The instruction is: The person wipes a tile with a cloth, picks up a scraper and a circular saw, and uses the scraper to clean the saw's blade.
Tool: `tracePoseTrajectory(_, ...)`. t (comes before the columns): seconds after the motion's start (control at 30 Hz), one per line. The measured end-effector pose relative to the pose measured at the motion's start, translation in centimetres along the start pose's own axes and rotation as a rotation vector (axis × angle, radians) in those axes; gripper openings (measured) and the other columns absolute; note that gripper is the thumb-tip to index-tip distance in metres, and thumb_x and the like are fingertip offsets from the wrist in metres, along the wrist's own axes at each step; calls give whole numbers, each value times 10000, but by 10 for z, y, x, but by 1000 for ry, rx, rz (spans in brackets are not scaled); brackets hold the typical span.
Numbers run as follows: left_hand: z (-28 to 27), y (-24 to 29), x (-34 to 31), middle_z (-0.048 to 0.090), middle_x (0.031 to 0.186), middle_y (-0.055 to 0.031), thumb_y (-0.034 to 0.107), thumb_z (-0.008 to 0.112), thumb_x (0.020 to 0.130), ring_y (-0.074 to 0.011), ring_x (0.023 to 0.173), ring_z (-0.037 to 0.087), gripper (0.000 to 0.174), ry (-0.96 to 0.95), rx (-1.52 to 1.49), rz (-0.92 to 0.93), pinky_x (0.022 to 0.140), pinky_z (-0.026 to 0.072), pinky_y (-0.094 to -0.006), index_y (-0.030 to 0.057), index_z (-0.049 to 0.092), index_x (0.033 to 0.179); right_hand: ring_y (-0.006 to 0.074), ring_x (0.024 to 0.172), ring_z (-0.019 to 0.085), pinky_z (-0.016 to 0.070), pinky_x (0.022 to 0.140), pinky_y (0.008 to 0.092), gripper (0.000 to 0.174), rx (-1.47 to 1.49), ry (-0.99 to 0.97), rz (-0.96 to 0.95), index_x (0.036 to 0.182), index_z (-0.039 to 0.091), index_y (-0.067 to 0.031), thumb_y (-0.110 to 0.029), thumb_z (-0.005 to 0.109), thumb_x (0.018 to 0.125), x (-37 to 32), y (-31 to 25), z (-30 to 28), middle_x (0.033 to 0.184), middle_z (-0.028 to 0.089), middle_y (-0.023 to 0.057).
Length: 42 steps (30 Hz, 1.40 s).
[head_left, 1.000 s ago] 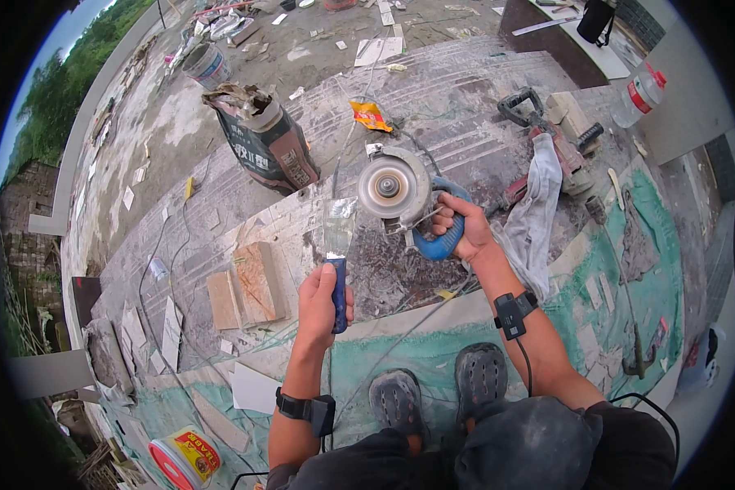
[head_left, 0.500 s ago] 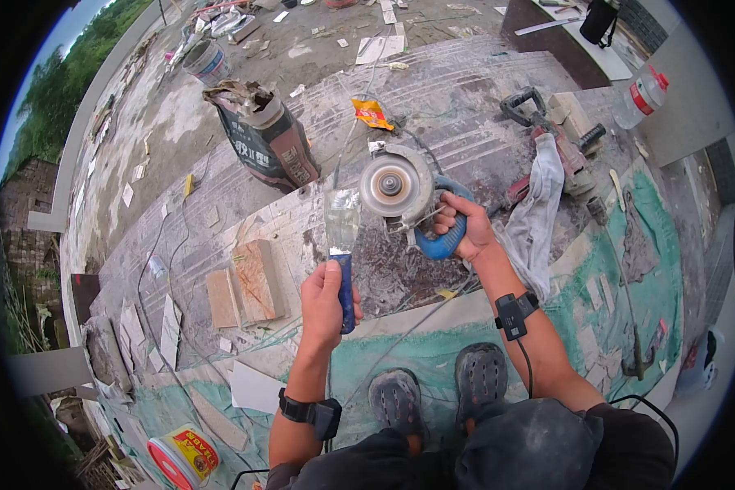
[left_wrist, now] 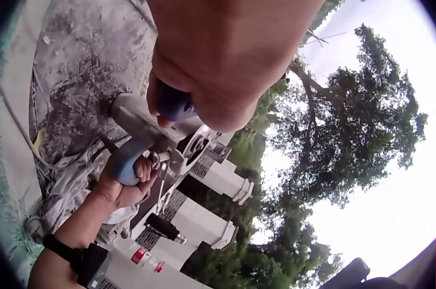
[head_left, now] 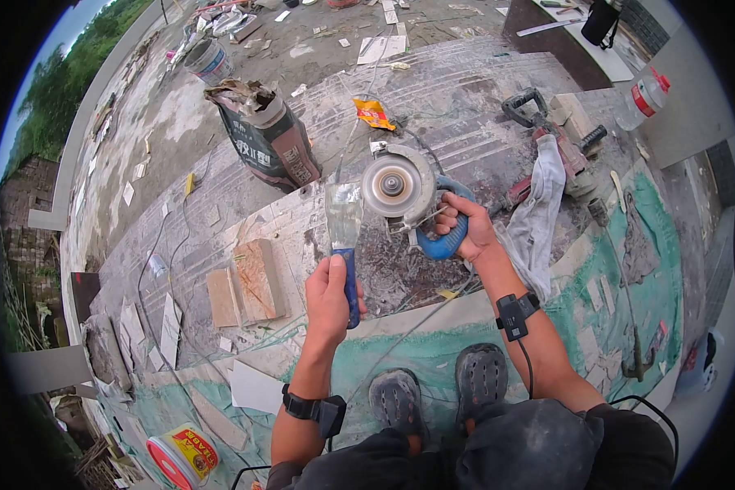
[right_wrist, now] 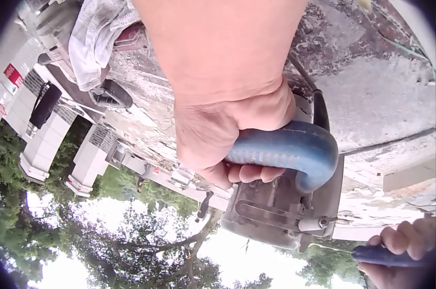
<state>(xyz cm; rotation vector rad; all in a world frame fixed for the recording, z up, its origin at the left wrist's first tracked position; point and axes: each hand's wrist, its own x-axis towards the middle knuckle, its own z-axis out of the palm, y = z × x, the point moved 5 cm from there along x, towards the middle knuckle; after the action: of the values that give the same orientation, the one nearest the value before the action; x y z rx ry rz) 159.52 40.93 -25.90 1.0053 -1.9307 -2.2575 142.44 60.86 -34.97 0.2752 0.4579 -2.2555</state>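
Note:
My left hand [head_left: 327, 300] grips the blue handle of a putty knife [head_left: 345, 214], its wide, dusty blade pointing away from me. My right hand [head_left: 472, 233] is wrapped around the blue loop handle of a handheld circular saw [head_left: 419, 184]. The saw's round disc [head_left: 380, 186] faces up beside the putty knife's blade, close to its right edge. In the right wrist view, the fingers of my right hand [right_wrist: 218, 132] curl under the saw's handle [right_wrist: 317, 156]. My left palm mostly hides the knife's handle [left_wrist: 175, 102] in the left wrist view.
A torn dark bag [head_left: 268, 147] stands ahead on the left, near wood blocks [head_left: 257, 280]. On the right, a white cloth [head_left: 539, 212] drapes over a red power tool [head_left: 567, 159]. A plastic bottle [head_left: 641, 102] stands behind it. Cords and green netting [head_left: 384, 359] lie near my feet.
My left hand has shifted slightly right, and the putty knife has moved up a little, its handle tilting more to the right. My right hand and the saw hold almost the same place.

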Motion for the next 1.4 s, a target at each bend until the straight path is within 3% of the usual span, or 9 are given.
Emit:
tracePoseTrajectory(0.63,8,-3,7,584,661,-54,374,441,1081,-118,441,543,356,-15,2,25,394,422,-254,52,536,964,107,612,537,492,594,294,101,-7,-22,9,939,577,-100,-175,580,1006,1,-2,-3,711,537,-16)
tracePoseTrajectory(0.73,9,-2,6,583,661,-54,374,442,1081,-118,441,543,353,-18,-11,21,395,423,-256,53,537,969,109,620,509,474,593,310,145,-20,10,4,881,568,-93,-179,593,995,0,-3,-2,711,472,-22)
tracePoseTrajectory(1.4,4,-10,3,583,647,-61,377,445,1081,-125,443,556,364,-44,-37,68,394,431,-255,51,528,943,109,611,511,468,578,292,131,-6,-4,4,901,561,-92,-177,596,993,0,-2,0,705,484,-23)
